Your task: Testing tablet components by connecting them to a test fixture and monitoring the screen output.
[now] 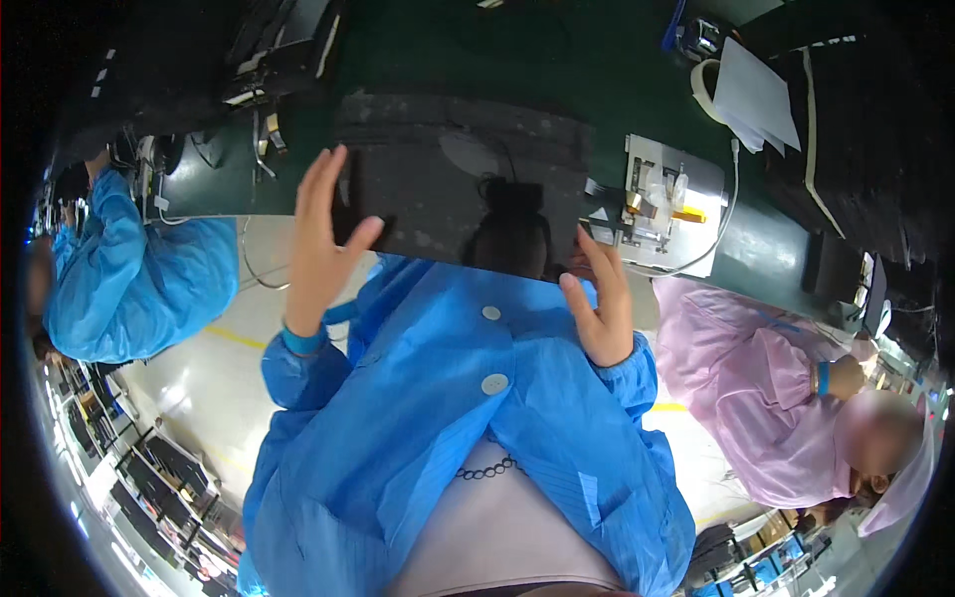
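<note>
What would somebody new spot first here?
First, the glossy black rectangular panel at upper middle, between the person's left hand and right hand. Next, the person's bright blue buttoned coat just below, then a co-worker's pale pink smock on the picture's right.

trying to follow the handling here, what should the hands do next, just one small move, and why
Probably close the left hand gently on the left edge of the glossy black panel. It looks open there, fingers extended and thumb spread, while the right hand is at the panel's near right corner, so a hold on both sides would likely steady it.
</note>
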Demonstrator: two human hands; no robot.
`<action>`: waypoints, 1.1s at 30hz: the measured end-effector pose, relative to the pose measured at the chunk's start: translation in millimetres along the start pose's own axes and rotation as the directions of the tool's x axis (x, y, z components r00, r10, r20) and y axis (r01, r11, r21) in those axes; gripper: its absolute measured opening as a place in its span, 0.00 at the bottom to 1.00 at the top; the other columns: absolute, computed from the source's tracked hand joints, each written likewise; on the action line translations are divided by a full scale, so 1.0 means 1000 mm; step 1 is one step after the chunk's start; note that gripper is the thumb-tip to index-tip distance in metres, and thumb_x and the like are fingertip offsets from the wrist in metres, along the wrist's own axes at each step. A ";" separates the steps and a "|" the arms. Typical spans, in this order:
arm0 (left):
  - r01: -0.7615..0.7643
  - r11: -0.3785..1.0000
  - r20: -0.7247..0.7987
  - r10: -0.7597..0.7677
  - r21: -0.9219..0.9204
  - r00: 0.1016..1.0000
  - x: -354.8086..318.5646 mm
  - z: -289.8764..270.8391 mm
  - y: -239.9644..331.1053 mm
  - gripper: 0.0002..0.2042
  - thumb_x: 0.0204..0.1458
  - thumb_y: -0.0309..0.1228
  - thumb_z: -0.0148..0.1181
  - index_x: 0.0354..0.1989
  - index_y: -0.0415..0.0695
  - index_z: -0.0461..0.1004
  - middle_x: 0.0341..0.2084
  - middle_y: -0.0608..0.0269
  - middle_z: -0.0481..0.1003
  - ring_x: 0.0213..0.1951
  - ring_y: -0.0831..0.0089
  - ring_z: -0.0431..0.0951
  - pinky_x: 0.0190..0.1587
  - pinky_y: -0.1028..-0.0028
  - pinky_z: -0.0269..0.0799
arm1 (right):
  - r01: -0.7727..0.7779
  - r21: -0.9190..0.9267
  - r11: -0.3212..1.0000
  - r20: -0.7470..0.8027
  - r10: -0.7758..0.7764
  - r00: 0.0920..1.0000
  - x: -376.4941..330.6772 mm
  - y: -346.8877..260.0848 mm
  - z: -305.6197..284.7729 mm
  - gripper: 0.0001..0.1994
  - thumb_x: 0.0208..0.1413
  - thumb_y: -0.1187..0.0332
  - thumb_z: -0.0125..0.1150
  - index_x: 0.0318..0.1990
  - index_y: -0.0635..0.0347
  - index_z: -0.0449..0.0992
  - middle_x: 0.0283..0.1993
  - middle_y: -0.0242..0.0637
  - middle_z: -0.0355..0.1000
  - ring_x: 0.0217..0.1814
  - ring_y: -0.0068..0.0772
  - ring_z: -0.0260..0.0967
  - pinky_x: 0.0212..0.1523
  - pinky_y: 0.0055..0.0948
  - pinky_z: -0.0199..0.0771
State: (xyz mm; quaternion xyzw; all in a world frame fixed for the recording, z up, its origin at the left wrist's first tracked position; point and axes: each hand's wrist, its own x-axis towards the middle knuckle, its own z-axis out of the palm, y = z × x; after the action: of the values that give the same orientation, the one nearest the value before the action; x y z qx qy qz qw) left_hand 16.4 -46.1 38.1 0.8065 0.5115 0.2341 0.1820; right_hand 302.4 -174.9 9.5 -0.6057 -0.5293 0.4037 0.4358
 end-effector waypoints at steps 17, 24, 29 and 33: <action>0.039 0.988 0.017 -0.037 -0.150 0.999 -0.004 0.004 -0.006 0.33 0.41 0.38 0.64 0.60 0.52 0.60 0.63 0.50 0.47 0.64 0.51 0.48 0.62 0.57 0.48 | -0.133 -0.378 0.916 -0.470 -0.066 0.880 0.027 -0.040 0.044 0.19 0.51 0.73 0.57 0.52 0.65 0.69 0.47 0.48 0.65 0.48 0.47 0.66 0.48 0.34 0.67; 0.158 0.928 -0.005 -0.169 -0.338 0.986 -0.002 0.004 -0.013 0.31 0.44 0.33 0.61 0.60 0.51 0.61 0.62 0.48 0.51 0.63 0.51 0.51 0.62 0.58 0.47 | -0.056 -0.136 0.989 -0.455 -0.012 0.890 0.033 -0.018 0.043 0.18 0.52 0.75 0.55 0.52 0.67 0.68 0.54 0.49 0.65 0.55 0.43 0.66 0.55 0.32 0.64; 0.169 0.899 0.012 -0.179 -0.403 0.984 0.002 0.003 -0.012 0.28 0.45 0.29 0.59 0.59 0.50 0.62 0.60 0.46 0.54 0.62 0.52 0.53 0.62 0.60 0.49 | -0.027 0.155 0.988 -0.407 0.088 0.909 0.038 -0.032 0.036 0.23 0.50 0.78 0.56 0.56 0.67 0.63 0.56 0.44 0.64 0.57 0.36 0.63 0.57 0.31 0.60; 0.186 0.872 -0.027 -0.222 -0.453 0.975 0.001 -0.002 -0.012 0.27 0.45 0.26 0.58 0.58 0.47 0.63 0.59 0.49 0.56 0.62 0.55 0.54 0.63 0.63 0.48 | 0.010 0.653 0.758 -0.250 0.203 0.947 0.043 -0.041 0.032 0.31 0.46 0.81 0.57 0.60 0.68 0.57 0.60 0.42 0.59 0.62 0.35 0.57 0.63 0.30 0.52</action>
State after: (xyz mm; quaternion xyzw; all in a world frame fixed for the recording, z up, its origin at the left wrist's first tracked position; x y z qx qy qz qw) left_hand 6.9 -39.7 33.4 0.6747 0.5329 0.3563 0.3660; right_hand 264.7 -126.2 37.8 -0.5000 -0.2516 0.4844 0.6723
